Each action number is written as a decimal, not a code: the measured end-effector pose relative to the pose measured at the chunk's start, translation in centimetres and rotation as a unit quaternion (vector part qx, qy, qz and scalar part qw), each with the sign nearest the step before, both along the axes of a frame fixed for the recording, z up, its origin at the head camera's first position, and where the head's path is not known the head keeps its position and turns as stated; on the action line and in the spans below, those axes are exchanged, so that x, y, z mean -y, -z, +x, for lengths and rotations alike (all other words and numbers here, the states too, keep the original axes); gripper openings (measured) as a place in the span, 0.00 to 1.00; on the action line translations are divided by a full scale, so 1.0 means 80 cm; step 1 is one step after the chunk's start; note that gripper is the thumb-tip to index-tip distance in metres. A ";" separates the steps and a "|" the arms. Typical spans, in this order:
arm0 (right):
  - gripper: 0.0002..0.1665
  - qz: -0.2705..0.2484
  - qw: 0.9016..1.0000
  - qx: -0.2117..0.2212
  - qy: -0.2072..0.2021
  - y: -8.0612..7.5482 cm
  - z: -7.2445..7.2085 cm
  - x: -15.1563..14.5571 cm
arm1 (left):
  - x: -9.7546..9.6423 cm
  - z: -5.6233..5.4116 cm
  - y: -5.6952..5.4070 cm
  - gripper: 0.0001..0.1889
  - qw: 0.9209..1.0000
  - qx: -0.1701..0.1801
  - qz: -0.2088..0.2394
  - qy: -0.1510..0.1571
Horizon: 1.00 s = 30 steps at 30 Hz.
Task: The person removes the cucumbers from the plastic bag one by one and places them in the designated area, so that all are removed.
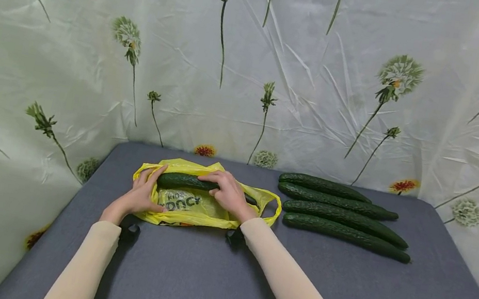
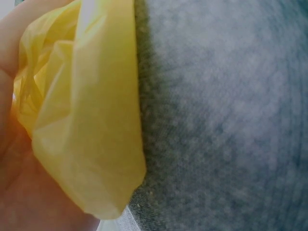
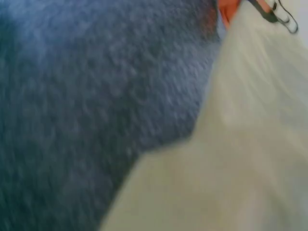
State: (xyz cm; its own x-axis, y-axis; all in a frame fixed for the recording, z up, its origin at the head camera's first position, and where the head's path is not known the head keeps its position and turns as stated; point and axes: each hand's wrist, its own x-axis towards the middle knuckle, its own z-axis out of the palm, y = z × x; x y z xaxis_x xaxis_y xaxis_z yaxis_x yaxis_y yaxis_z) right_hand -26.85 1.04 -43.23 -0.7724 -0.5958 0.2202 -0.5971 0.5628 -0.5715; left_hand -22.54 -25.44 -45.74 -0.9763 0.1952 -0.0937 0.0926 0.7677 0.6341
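A yellow plastic bag (image 1: 197, 220) with dark printed lettering lies with its mouth facing up on the grey cloth. In the head view my left hand (image 1: 137, 200) grips its left end, fingers and thumb spread over the rim. Its folded yellow film lies against that palm in the left wrist view. Lengthwise inside the mouth is a dark green cucumber (image 1: 183, 181), which my right hand (image 1: 229, 195) holds from above near its middle. The right wrist view is blurred and shows mostly pale yellow film and grey cloth, with no cucumber visible.
Several long cucumbers (image 1: 346, 216) lie side by side to the right of the bag. A grey cloth (image 1: 182, 276) covers the table. Behind and at both sides hangs a pale curtain (image 1: 303, 76) printed with dandelions.
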 end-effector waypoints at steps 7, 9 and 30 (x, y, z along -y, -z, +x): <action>0.26 0.016 1.000 -0.010 0.006 -0.009 0.000 -0.011 | 0.001 0.000 -0.001 0.60 1.000 0.001 -0.001 -0.001; 0.26 0.022 1.000 -0.010 0.004 -0.011 0.000 -0.014 | 0.002 0.000 -0.001 0.60 1.000 0.002 -0.001 0.000; 0.25 0.027 0.999 -0.034 -0.016 -0.034 0.003 -0.038 | -0.003 0.002 -0.002 0.59 1.000 0.004 0.002 0.004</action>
